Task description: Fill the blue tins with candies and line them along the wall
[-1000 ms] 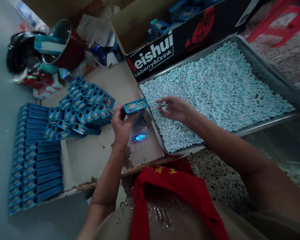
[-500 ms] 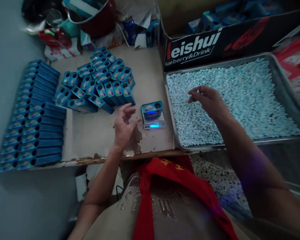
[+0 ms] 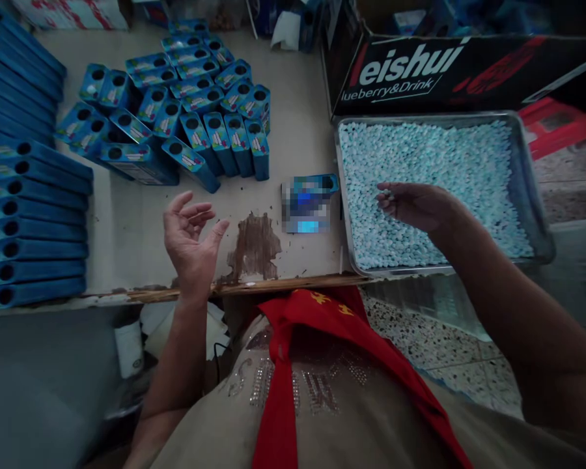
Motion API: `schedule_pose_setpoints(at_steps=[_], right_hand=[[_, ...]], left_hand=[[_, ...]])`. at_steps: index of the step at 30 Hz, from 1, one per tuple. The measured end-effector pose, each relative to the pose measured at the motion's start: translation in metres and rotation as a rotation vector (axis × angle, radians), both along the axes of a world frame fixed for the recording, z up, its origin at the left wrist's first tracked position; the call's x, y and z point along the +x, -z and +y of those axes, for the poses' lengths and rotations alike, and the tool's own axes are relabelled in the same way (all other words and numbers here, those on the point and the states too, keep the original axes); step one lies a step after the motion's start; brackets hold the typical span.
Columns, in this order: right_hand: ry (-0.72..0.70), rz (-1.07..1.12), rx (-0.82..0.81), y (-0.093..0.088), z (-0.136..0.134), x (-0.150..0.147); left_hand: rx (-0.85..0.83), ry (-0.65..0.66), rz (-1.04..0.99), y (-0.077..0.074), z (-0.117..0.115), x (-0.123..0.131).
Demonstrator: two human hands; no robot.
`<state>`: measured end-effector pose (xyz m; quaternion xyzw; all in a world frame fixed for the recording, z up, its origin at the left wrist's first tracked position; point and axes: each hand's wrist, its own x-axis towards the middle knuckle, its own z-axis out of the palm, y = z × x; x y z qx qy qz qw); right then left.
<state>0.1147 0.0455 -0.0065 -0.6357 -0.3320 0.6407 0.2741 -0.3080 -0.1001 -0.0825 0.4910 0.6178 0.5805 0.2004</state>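
My right hand hovers over a metal tray, its fingertips pinching small pale-blue candies. More candies of the same look cover most of the tray. My left hand is raised above the table's front part, palm up with the fingers apart and nothing in it. Between the hands stands a small scale with a lit blue display, partly blurred out. On it rests a blue box with a round dark hole in its top. Neither hand touches the box or the scale.
Loose blue boxes cluster behind my left hand. A tight row of blue boxes lines the left side. A black carton holding blue packs stands behind the tray. The wooden table edge runs before my body.
My left hand has drawn left, away from the scale. My right hand stays over the tray with candies in its fingertips. The camera view has shifted, bringing the table closer.
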Motion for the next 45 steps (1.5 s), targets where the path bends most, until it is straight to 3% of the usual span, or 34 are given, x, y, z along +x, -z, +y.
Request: schedule_pose_setpoints(at_steps=[6,13,18,23,26,28,29,33,36,41,43,45], right_hand=[[-0.033,0.005,0.083,-0.02,-0.007,-0.022],[-0.33,0.033,0.212,-0.053,0.0,-0.065],[-0.418,0.02,0.288,-0.065,0.007,-0.087],[-0.402,-0.011,0.397,-0.069,0.012,-0.059],[-0.452,-0.381,0.582,-0.056,0.013,-0.024],[-0.456,-0.652,0.719,-0.039,0.012,-0.004],[-0.443,-0.681,0.739,-0.028,0.011,0.002],[-0.303,-0.188,0.52,0.014,0.002,-0.005],[-0.129,0.11,0.302,0.03,-0.006,-0.032],[0.168,0.533,-0.11,0.021,-0.011,-0.057],[0.254,0.637,-0.165,0.016,-0.013,-0.054],[0.317,0.68,-0.207,0.013,-0.014,-0.051]], left_hand=[[-0.036,0.045,-0.002,0.001,0.005,0.004],[-0.071,0.116,0.035,-0.01,0.016,0.024],[-0.051,0.17,0.066,-0.014,0.025,0.047],[-0.115,0.209,0.095,-0.009,0.037,0.063],[-0.135,0.236,0.121,-0.002,0.048,0.072],[-0.145,0.25,0.15,0.005,0.057,0.079],[-0.146,0.259,0.167,0.009,0.063,0.083],[-0.134,0.351,0.252,0.016,0.087,0.098],[-0.036,0.465,0.411,-0.003,0.103,0.113],[0.244,0.597,0.923,-0.063,0.117,0.155],[0.273,0.663,1.01,-0.077,0.12,0.171],[0.283,0.712,1.033,-0.081,0.123,0.18]])
